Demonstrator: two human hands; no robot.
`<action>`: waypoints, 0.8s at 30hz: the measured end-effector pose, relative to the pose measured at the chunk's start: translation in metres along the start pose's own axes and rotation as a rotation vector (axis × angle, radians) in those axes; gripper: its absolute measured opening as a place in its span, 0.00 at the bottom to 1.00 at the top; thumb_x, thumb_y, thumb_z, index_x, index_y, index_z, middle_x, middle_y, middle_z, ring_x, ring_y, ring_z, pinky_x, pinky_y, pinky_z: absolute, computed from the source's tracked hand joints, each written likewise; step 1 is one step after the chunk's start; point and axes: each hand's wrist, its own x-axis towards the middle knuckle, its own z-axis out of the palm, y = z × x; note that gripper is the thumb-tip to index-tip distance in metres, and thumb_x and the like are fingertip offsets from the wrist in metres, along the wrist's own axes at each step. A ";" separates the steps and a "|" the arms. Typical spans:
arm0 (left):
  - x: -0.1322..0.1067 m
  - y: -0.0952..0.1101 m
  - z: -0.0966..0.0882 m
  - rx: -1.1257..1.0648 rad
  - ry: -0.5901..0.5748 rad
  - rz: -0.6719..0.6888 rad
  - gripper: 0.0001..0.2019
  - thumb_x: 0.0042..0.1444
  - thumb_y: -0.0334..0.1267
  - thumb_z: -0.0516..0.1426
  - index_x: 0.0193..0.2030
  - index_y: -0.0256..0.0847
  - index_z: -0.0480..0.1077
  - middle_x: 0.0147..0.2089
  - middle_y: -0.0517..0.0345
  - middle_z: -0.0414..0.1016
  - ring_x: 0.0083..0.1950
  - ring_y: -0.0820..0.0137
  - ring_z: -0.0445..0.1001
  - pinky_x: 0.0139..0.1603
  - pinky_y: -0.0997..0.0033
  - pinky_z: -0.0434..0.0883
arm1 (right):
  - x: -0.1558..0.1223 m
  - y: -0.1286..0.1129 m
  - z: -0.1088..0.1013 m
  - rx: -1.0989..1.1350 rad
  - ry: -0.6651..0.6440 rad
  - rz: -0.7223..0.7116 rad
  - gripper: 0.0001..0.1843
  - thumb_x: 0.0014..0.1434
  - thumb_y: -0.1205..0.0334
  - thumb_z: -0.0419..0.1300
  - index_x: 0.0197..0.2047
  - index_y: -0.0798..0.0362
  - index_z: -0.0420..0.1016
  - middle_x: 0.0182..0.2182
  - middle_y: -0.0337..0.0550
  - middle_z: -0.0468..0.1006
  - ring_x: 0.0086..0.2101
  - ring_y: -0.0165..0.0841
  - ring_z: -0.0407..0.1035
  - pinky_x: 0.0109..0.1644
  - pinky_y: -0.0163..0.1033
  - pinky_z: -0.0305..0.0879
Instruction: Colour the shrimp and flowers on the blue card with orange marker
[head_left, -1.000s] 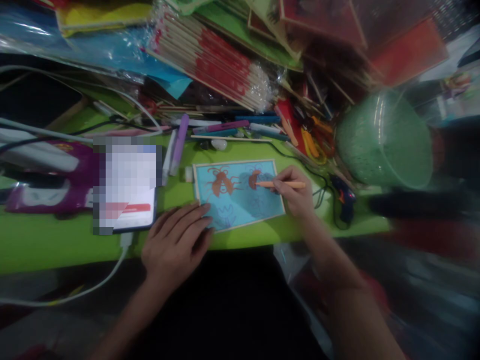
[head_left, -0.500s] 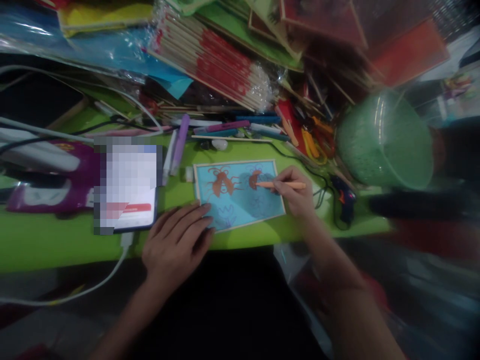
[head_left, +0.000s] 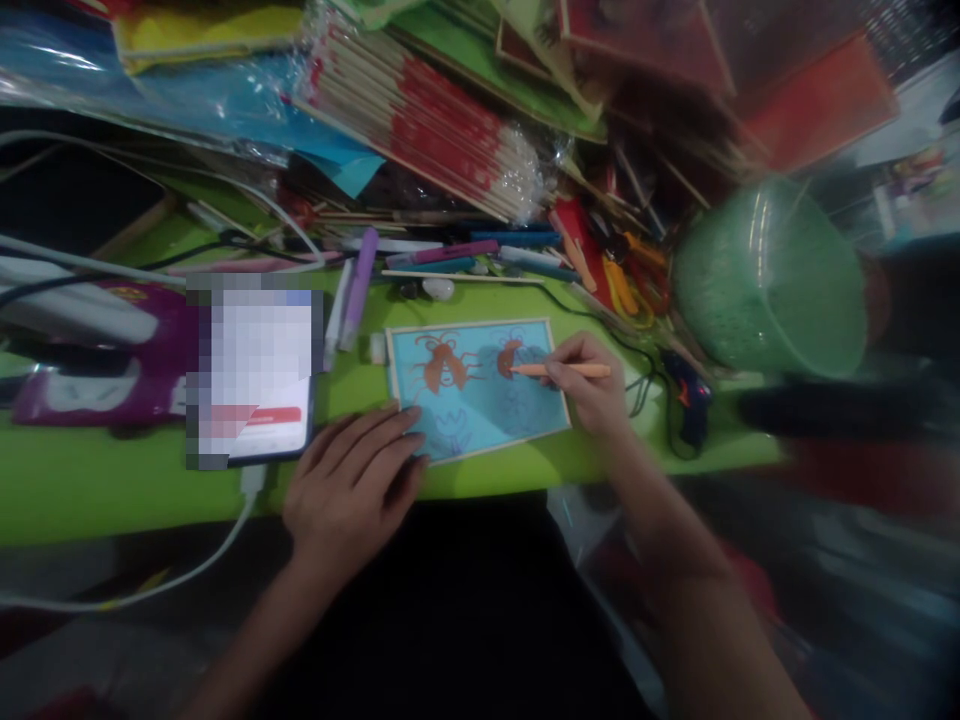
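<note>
A light blue sheet [head_left: 487, 425] with a pale wooden border lies on the green table. It bears a larger orange-brown beetle drawing [head_left: 445, 368] on the left, a smaller part-coloured one [head_left: 510, 355] to its right, and faint purple outlines below. My right hand [head_left: 592, 385] pinches an orange marker pen [head_left: 570, 370], its tip at the smaller beetle. Fingers stretched out, my left hand [head_left: 360, 465] lies flat with its fingertips on the sheet's lower left corner. Left of that hand is a phone [head_left: 274, 440] with a lit, blurred screen and a white cable plugged in.
Several markers [head_left: 360, 285] lie behind the sheet. At the right are a glue gun [head_left: 688, 400], scissors [head_left: 626, 285] and a green basket [head_left: 772, 285]. A purple power strip [head_left: 82, 395] is at the left. Wrapped sticks [head_left: 427, 110] sit at the back.
</note>
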 end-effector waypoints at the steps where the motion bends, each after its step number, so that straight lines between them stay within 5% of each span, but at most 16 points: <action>1: 0.000 0.000 0.000 -0.003 0.000 -0.004 0.14 0.59 0.30 0.65 0.51 0.47 0.74 0.56 0.57 0.84 0.59 0.58 0.82 0.62 0.53 0.74 | 0.000 0.000 0.000 -0.001 0.002 0.000 0.13 0.57 0.49 0.70 0.33 0.48 0.76 0.26 0.36 0.78 0.27 0.32 0.72 0.35 0.40 0.69; 24: 0.000 -0.001 0.000 0.013 0.002 0.007 0.14 0.60 0.31 0.64 0.51 0.47 0.74 0.56 0.57 0.84 0.58 0.58 0.82 0.63 0.53 0.74 | -0.001 0.002 -0.002 0.035 -0.025 0.003 0.12 0.57 0.50 0.71 0.33 0.48 0.76 0.25 0.35 0.79 0.28 0.33 0.73 0.34 0.39 0.68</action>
